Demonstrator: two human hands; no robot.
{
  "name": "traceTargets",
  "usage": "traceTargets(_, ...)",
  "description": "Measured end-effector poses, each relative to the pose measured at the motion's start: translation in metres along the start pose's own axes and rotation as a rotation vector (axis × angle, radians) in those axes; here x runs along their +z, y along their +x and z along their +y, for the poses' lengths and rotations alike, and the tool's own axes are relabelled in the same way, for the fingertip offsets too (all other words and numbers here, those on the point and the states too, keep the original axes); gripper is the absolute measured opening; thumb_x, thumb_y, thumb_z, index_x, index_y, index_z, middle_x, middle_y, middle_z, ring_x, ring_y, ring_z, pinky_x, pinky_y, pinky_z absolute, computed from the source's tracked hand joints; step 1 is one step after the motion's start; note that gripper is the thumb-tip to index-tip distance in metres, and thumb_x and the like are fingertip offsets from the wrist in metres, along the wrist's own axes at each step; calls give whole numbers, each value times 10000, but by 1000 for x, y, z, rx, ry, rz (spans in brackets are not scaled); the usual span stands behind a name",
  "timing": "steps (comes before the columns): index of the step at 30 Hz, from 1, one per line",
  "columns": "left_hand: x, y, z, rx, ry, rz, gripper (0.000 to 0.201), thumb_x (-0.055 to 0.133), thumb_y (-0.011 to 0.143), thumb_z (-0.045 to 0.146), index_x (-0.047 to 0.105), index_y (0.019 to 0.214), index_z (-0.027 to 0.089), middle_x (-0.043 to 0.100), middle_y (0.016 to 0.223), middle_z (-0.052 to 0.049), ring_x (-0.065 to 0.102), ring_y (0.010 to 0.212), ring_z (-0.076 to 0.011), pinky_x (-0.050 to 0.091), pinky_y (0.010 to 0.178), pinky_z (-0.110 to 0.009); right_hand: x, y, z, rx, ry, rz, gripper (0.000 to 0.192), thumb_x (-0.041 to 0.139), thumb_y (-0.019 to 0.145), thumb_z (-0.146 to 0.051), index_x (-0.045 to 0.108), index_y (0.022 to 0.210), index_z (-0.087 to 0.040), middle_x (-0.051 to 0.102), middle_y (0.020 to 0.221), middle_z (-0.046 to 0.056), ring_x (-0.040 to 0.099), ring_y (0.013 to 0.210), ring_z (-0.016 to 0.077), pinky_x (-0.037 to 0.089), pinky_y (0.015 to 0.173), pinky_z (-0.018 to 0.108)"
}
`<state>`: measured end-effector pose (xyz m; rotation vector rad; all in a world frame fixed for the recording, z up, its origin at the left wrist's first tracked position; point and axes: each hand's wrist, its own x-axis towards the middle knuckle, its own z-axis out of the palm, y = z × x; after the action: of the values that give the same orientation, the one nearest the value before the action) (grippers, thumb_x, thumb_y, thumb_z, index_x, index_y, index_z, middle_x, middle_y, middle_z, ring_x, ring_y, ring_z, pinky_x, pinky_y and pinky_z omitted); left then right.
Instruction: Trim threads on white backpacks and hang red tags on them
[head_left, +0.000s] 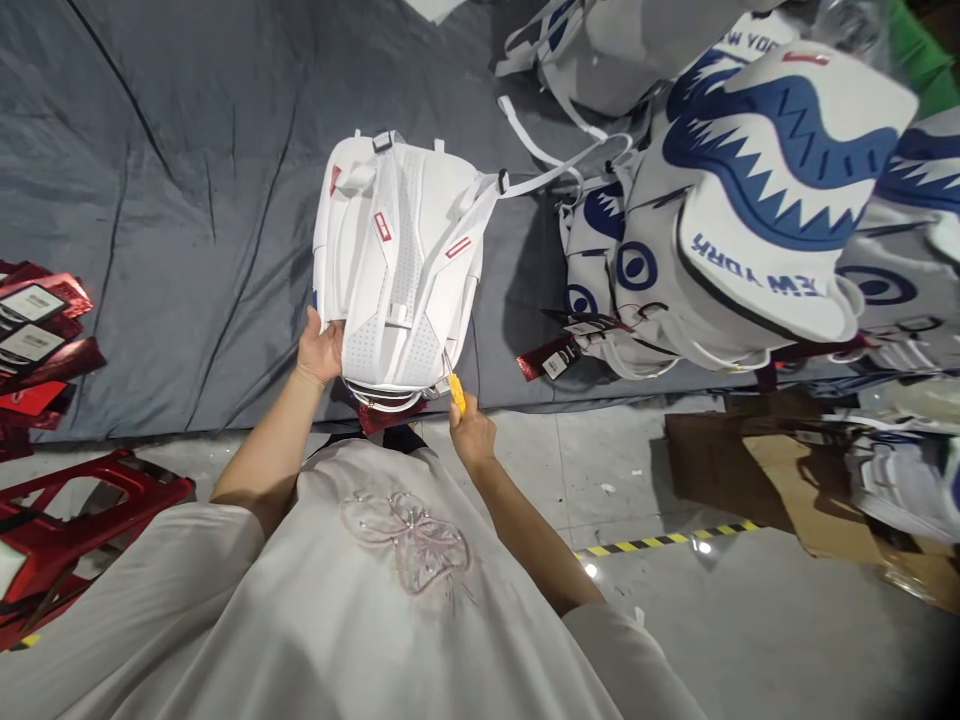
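Gripping near-left corner of white backpack (397, 270): left hand (321, 350), fingers curled shut around the edge, thumb on top. Closed around small yellow tool (457, 392): right hand (472, 435), fist tight, tool tip poking out toward 12 o'clock and touching, or just short of, the backpack's near-right corner; cannot tell which. Kind of tool not readable at this size.

Backpack lying back-panel up on grey cloth (187, 200), straps uppermost, red tabs on both straps, near end just past the cloth's edge. One white strap (551, 170) trailing off toward 2 o'clock. Red item (386, 415) partly hidden under the near end, at 6 o'clock of the backpack, between both hands.

At 3 o'clock of the backpack, well apart: pile of white bags with blue shark-mouth print (757, 200), "NEW YORK" lettering seen upside down, red hang tag (551, 358) at the pile's near-left edge. At 9 o'clock, far left: stack of red tags (37, 330) on the cloth. At 7 o'clock: red stool (82, 520) on the floor. At 4 o'clock: flattened cardboard (765, 470) on the grey floor, yellow-black tape line (652, 543) just below it.
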<state>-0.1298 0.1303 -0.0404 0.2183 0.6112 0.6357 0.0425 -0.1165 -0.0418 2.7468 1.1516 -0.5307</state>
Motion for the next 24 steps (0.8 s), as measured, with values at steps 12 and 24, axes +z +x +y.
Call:
traceTargets(12,4,3,-4,-47,-14,5,679,344,934,722,622,1236,181,737,1115,-115,632,1203,-308,498,1037,-469,0,-99,17,3,93,-113,459,270,995,-335,548,1279,-105,710,786,89,657,682,216,366,600,254)
traceTargets(24,23,-40,-2,118,751,251,465,566,895,521,601,1220,190,657,1284,-152,501,1360,-335,458,1075,-498,-14,-87,-26,-29,40,-384,402,311,1033,-473,552,1215,-207,750,951,99,714,883,226,423,691,273)
